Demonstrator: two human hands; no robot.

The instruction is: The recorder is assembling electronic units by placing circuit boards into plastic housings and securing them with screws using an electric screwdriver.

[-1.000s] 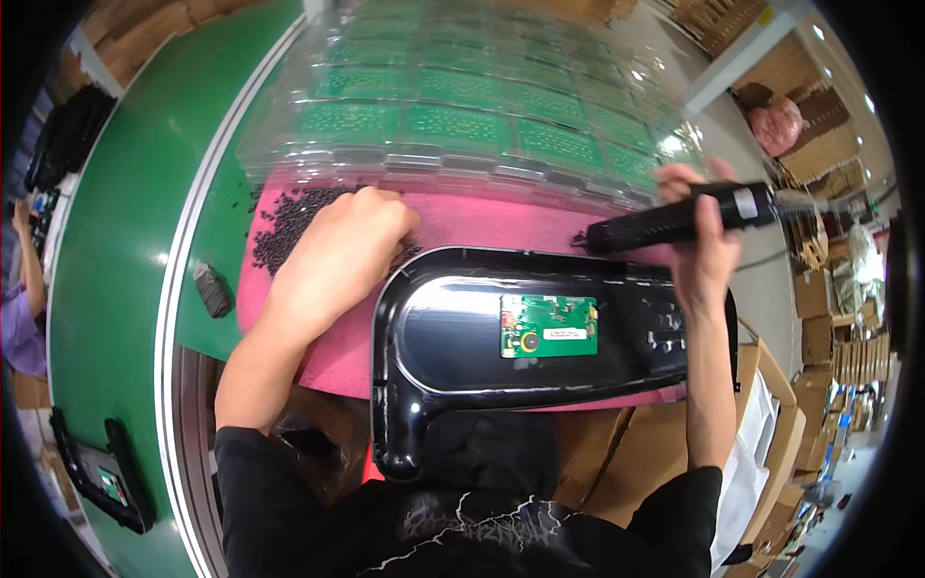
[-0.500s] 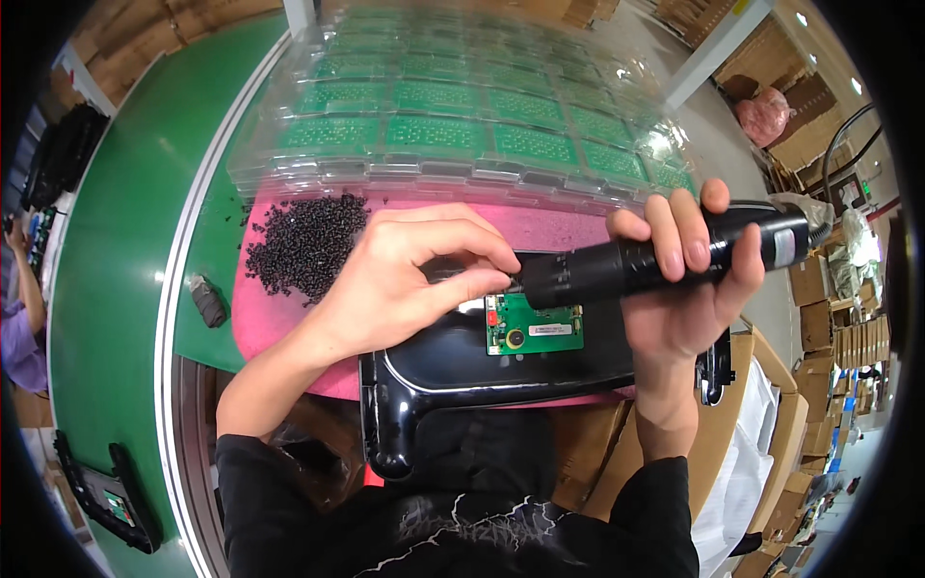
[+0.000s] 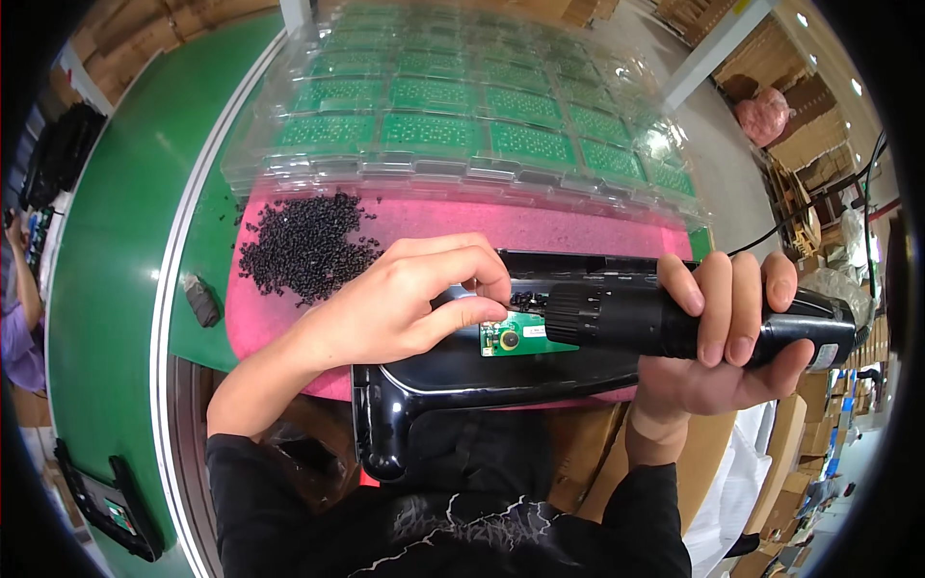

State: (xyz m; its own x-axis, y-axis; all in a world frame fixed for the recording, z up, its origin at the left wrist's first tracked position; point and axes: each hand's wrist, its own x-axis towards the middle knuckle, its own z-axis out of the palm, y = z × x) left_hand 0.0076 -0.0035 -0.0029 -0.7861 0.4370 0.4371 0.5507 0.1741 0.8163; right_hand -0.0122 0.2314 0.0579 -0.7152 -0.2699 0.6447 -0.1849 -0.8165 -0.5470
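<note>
My right hand [image 3: 723,332] is wrapped round a black electric screwdriver [image 3: 626,323], whose front end points left over a green circuit board [image 3: 525,339]. The board lies on a glossy black plastic housing [image 3: 482,374] in front of me. Thumb and fingertips of my left hand [image 3: 405,301] are pinched together beside the screwdriver's nose; what they hold is too small to make out. Several small black screws [image 3: 528,300] sit just behind the board, next to those fingertips. A large heap of the same black screws [image 3: 303,246] lies to the left. The screwdriver's tip is hidden.
Stacked clear plastic trays [image 3: 434,164] with green boards stand behind the pink mat [image 3: 588,226]. A small dark bundle [image 3: 201,301] lies at left. Another black housing [image 3: 111,506] rests on the green table [image 3: 116,260]. A cable [image 3: 800,210] trails at right; cardboard boxes are lower right.
My right hand has moved right and down with the screwdriver, which now lies more level and covers the board's right part. My left hand stays pinched and has shifted slightly down.
</note>
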